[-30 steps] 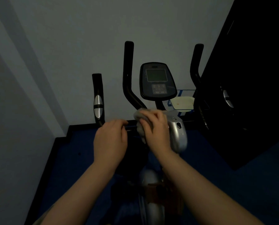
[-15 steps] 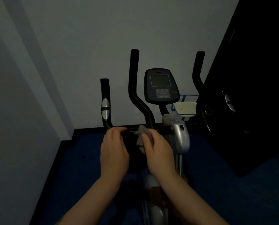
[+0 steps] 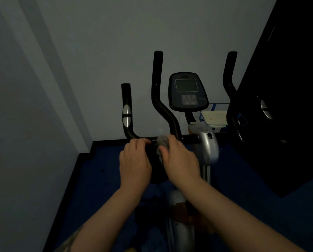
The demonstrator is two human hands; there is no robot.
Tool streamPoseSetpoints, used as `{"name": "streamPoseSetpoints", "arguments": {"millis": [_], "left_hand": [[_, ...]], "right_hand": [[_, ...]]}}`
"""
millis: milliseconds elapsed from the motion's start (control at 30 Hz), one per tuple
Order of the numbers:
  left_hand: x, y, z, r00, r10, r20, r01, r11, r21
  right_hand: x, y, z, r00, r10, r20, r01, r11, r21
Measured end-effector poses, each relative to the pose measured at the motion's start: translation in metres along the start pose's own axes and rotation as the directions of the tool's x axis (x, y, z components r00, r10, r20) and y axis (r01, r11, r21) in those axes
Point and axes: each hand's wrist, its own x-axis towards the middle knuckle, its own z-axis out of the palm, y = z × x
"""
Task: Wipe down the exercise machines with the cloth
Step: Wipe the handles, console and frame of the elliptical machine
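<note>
At the horizontal handlebar (image 3: 188, 138) of the exercise bike (image 3: 205, 148), both hands down on the black bar. Right hand (image 3: 181, 160) wrapped over a grey cloth (image 3: 162, 143), fingers curled round it and pressing it onto the bar just left of the silver stem housing. Only a bunched wad of cloth showing above the knuckles; the rest hidden under the palm. Left hand (image 3: 134, 163) close beside it, fingers hooked over the bar, fingertips (image 3: 144, 141) out of sight on the far side, thumb lost in shadow. Narrow gap of dark bar between the two hands.

Ahead, console (image 3: 187, 91) upright on its post, screen blank, buttons too dim to read. Left upright grip (image 3: 126, 110) with a silver pulse pad, then a taller curved pole (image 3: 158, 91) rising beside the console. Another curved pole (image 3: 229, 79) on the right, its lower half swallowed by a dark cabinet (image 3: 288, 97). Second silver pad glinting faintly against that black.

Behind the stem, a pale box (image 3: 214, 117) with blue edging, partly blocked. Below the hands, frame and blue floor (image 3: 97, 179) murky, details hard to make out. Both forearms cut off at the bottom edge.
</note>
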Motion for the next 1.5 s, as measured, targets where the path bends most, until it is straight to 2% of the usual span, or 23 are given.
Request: {"name": "streamPoseSetpoints", "arguments": {"millis": [67,200,367,533,600,700,867,1033,1200,1367,1500], "left_hand": [[0.0,0.0,0.001,1.0,-0.017,-0.004,0.017,1.0,0.004],[-0.001,0.0,0.001,0.999,-0.032,0.003,0.032,0.999,-0.003],[-0.001,-0.002,0.002,1.0,-0.008,-0.006,0.008,1.0,-0.02],[-0.001,-0.001,0.001,1.0,-0.016,-0.009,0.016,0.999,-0.041],[-0.002,-0.001,0.001,1.0,0.0,-0.017,-0.001,0.999,-0.04],[0.0,-0.003,0.002,1.0,0.007,-0.016,-0.007,1.0,-0.026],[-0.002,0.0,0.004,0.999,-0.013,-0.043,0.011,0.999,-0.045],[-0.001,-0.001,0.006,0.997,-0.03,-0.067,0.025,0.996,-0.085],[-0.003,0.0,0.007,0.99,-0.105,-0.093,0.09,0.984,-0.154],[-0.002,0.001,0.011,0.98,-0.095,-0.175,0.057,0.975,-0.213],[-0.005,0.001,0.012,0.98,-0.105,-0.168,0.061,0.968,-0.244]], "right_hand": [[0.01,-0.009,0.002,1.0,0.006,0.016,-0.005,0.998,-0.064],[-0.019,0.003,0.001,0.999,0.027,-0.03,-0.024,0.997,0.08],[0.008,-0.005,-0.001,0.999,0.024,0.042,-0.018,0.991,-0.13],[-0.016,0.004,0.0,0.999,0.028,0.02,-0.029,0.999,0.014],[-0.018,0.007,-0.004,0.998,0.027,0.051,-0.025,0.999,-0.031],[0.011,-0.006,0.0,0.998,0.015,0.055,-0.004,0.982,-0.189],[-0.013,0.004,-0.004,1.0,-0.005,0.024,0.007,0.997,-0.082],[0.015,-0.008,-0.003,0.997,-0.019,0.075,0.036,0.972,-0.232],[-0.008,0.004,-0.01,0.997,-0.034,0.067,0.043,0.989,-0.144],[0.021,-0.012,-0.003,0.995,-0.029,0.098,0.056,0.959,-0.279],[0.0,0.0,0.001,0.999,-0.038,0.032,0.041,0.994,-0.101]]}}
